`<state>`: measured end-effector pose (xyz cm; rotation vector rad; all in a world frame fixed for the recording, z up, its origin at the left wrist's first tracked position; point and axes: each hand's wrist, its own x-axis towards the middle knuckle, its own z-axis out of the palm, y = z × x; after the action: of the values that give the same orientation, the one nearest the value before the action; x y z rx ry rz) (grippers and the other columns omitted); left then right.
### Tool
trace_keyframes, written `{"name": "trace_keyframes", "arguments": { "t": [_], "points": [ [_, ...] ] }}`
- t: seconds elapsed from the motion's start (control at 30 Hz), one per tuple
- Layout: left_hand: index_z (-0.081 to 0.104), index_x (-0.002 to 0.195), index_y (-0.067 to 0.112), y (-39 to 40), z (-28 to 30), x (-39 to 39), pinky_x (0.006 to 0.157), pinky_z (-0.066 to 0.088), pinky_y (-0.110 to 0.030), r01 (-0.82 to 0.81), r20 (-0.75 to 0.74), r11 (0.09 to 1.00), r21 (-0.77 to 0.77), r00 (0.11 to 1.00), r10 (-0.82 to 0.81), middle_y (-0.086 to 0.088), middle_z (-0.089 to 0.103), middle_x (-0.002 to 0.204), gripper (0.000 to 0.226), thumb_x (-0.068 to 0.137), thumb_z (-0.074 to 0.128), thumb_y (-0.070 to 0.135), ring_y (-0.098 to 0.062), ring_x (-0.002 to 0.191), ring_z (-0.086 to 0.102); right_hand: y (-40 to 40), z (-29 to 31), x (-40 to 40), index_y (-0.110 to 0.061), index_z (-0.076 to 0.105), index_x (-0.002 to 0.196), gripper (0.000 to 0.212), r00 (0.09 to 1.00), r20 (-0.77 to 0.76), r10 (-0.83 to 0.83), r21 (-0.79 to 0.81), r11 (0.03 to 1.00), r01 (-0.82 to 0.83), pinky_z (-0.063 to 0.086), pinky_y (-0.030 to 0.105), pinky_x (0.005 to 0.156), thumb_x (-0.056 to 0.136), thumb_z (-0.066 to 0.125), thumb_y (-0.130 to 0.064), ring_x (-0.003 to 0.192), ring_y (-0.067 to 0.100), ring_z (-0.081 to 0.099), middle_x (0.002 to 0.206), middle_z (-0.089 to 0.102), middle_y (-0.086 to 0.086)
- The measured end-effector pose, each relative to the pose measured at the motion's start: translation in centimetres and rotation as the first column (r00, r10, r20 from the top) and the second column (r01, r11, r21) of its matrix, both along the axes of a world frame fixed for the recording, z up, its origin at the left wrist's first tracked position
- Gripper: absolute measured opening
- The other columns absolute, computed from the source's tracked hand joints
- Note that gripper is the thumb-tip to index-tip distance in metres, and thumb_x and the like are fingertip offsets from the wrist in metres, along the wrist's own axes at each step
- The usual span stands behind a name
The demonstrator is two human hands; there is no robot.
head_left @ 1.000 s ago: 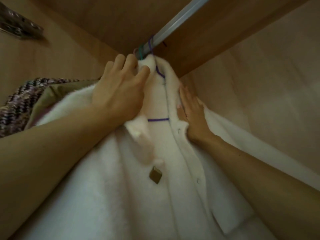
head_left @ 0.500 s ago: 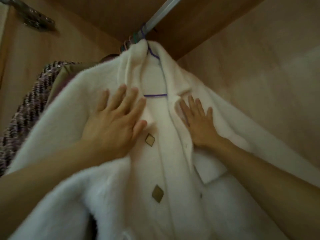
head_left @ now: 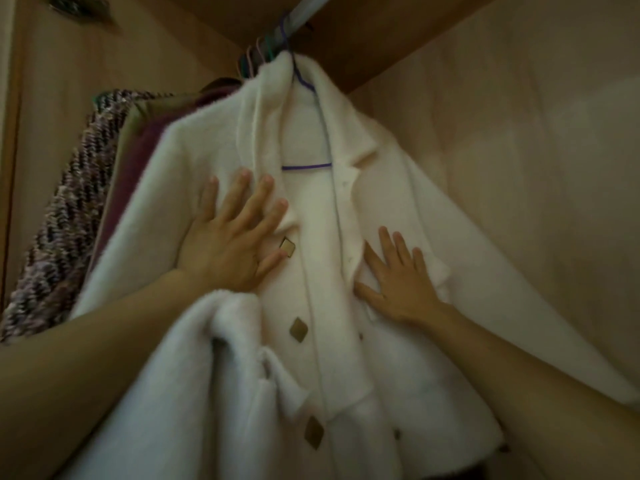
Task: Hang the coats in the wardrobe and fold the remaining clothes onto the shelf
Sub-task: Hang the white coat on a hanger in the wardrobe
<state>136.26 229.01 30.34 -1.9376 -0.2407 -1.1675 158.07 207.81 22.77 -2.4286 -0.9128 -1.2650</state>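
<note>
A fluffy white coat (head_left: 398,209) with diamond-shaped brass buttons hangs on a purple hanger (head_left: 306,166) from the metal wardrobe rail (head_left: 304,12). My left hand (head_left: 235,244) lies flat with spread fingers on the coat's left front panel, its thumb beside the top button. My right hand (head_left: 398,282) presses flat on the right front panel beside the placket. One white sleeve (head_left: 214,358) drapes over my left forearm.
Other garments hang on the rail to the left: a tweed jacket (head_left: 65,230), then a beige and a maroon one. The wardrobe's wooden side wall (head_left: 536,133) is close on the right, its top panel above. A door hinge (head_left: 83,8) shows at top left.
Both hands have slid down from the collar to the coat's front panels, fingers now spread flat. The coat has settled on the hanger and more of its front shows.
</note>
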Motion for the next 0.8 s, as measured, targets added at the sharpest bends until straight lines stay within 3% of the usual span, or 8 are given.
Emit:
{"name": "trace_keyframes", "arguments": {
  "t": [0.17, 0.23, 0.33, 0.43, 0.53, 0.63, 0.8],
  "points": [
    [-0.001, 0.158, 0.03, -2.7, -0.8, -2.4, 0.119, -0.009, -0.059, 0.029, -0.08, 0.983, -0.183, 0.996, -0.044, -0.001, -0.015, 0.166, 0.088, 0.085, 0.007, 0.078, -0.024, 0.151, -0.019, -2.6, -3.1, -2.3, -0.036, -0.009, 0.155, 0.084, 0.999, -0.026, 0.039, -0.021, 0.999, -0.04, -0.004, 0.048, 0.121, 0.09, 0.027, -0.075, 0.151, 0.028, -0.016, 0.164, -0.021, 0.006],
    [-0.005, 0.158, 0.027, -4.6, -1.9, -4.3, 0.12, -0.006, -0.06, 0.06, -0.109, 0.974, -0.22, 0.99, -0.086, -0.002, -0.014, 0.166, 0.095, 0.082, 0.007, 0.083, -0.022, 0.152, -0.018, -3.6, -4.8, -3.0, -0.035, -0.01, 0.155, 0.085, 0.997, -0.029, 0.065, -0.018, 0.998, -0.066, -0.006, 0.047, 0.121, 0.09, 0.026, -0.076, 0.151, 0.027, -0.017, 0.163, -0.022, 0.005],
    [0.016, 0.158, 0.025, -7.3, -5.1, -7.6, 0.119, 0.01, -0.063, 0.156, -0.165, 0.976, -0.15, 0.97, -0.18, -0.006, 0.008, 0.167, 0.094, 0.085, 0.013, 0.084, -0.026, 0.154, 0.002, -4.6, -7.5, -3.8, -0.035, -0.019, 0.153, 0.084, 0.993, -0.062, 0.103, -0.009, 0.995, -0.104, -0.01, 0.045, 0.122, 0.088, 0.013, -0.078, 0.149, 0.022, -0.023, 0.161, -0.028, 0.0],
    [0.039, 0.151, 0.022, -8.0, -8.5, -9.4, 0.114, 0.024, -0.066, 0.152, -0.262, 0.985, -0.08, 0.951, -0.168, -0.01, 0.027, 0.162, 0.085, 0.091, 0.021, 0.079, -0.031, 0.151, 0.02, -5.1, -9.5, -4.2, -0.036, -0.026, 0.15, 0.081, 0.981, -0.114, 0.159, 0.021, 0.987, -0.157, -0.012, 0.043, 0.121, 0.09, 0.013, -0.075, 0.148, 0.017, -0.026, 0.16, -0.031, -0.004],
    [0.038, 0.152, 0.023, -6.5, -10.3, -10.1, 0.118, 0.015, -0.064, 0.014, -0.358, 0.998, -0.063, 0.933, -0.035, -0.01, 0.021, 0.163, 0.08, 0.092, 0.017, 0.071, -0.033, 0.151, 0.014, -5.5, -10.3, -4.6, -0.033, -0.024, 0.15, 0.082, 0.973, -0.144, 0.182, 0.012, 0.983, -0.182, -0.011, 0.043, 0.121, 0.096, 0.029, -0.064, 0.149, 0.018, -0.023, 0.16, -0.029, -0.002],
    [0.028, 0.156, 0.022, -4.7, -10.9, -10.1, 0.122, 0.004, -0.058, -0.07, -0.353, 0.994, -0.082, 0.935, 0.037, -0.009, 0.01, 0.165, 0.081, 0.092, 0.007, 0.067, -0.031, 0.153, 0.002, -5.9, -10.8, -5.0, -0.031, -0.012, 0.155, 0.079, 0.959, -0.184, 0.216, 0.018, 0.976, -0.216, -0.01, 0.041, 0.12, 0.098, 0.036, -0.058, 0.15, 0.017, -0.019, 0.162, -0.024, -0.002],
    [0.047, 0.147, 0.016, -5.6, -11.2, -9.9, 0.119, 0.018, -0.061, -0.046, -0.353, 0.994, -0.098, 0.936, 0.008, -0.013, 0.034, 0.158, 0.074, 0.096, 0.02, 0.063, -0.033, 0.15, 0.021, -7.1, -11.4, -6.0, -0.03, 0.001, 0.157, 0.073, 0.935, -0.21, 0.286, 0.067, 0.958, -0.278, -0.005, 0.036, 0.12, 0.098, 0.038, -0.056, 0.151, 0.011, -0.007, 0.165, -0.01, -0.004]
  ]
}}
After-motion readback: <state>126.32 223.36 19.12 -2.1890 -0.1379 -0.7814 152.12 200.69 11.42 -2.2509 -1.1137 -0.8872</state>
